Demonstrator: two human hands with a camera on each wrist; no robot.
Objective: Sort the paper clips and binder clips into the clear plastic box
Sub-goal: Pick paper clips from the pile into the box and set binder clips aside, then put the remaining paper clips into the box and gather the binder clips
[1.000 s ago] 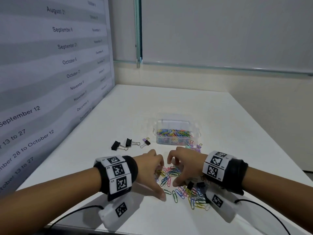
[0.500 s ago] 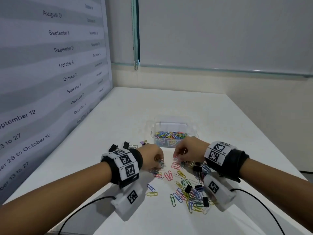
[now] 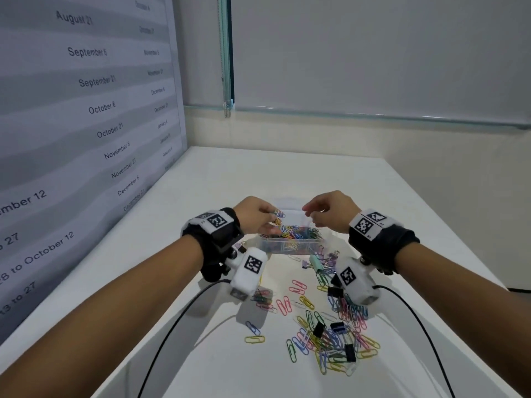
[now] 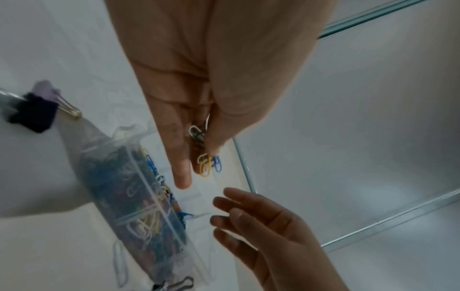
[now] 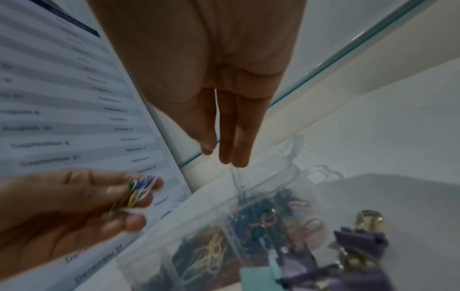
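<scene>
The clear plastic box [image 3: 290,243] holds a heap of coloured paper clips. My left hand [image 3: 271,218] hovers over its left part, thumb and fingers pinching a small bunch of paper clips [image 4: 205,163], also seen as paper clips [image 5: 139,189] in the right wrist view. My right hand [image 3: 310,215] hangs over the box's right part with straight, relaxed fingers [image 5: 232,141] and nothing in it. In the left wrist view the box [image 4: 139,198] lies below my left hand [image 4: 199,169]. Loose paper clips [image 3: 330,340] are spread on the white table near me.
Black binder clips [image 3: 318,329] lie among the loose pile. Mint and purple binder clips [image 3: 319,262] sit just in front of the box. More binder clips [image 4: 37,110] lie left of it. A panel printed with dates [image 3: 86,110] stands along the table's left edge.
Both hands have risen from the loose pile and moved forward over the box. The left one carries paper clips. The right hand's fingers have straightened.
</scene>
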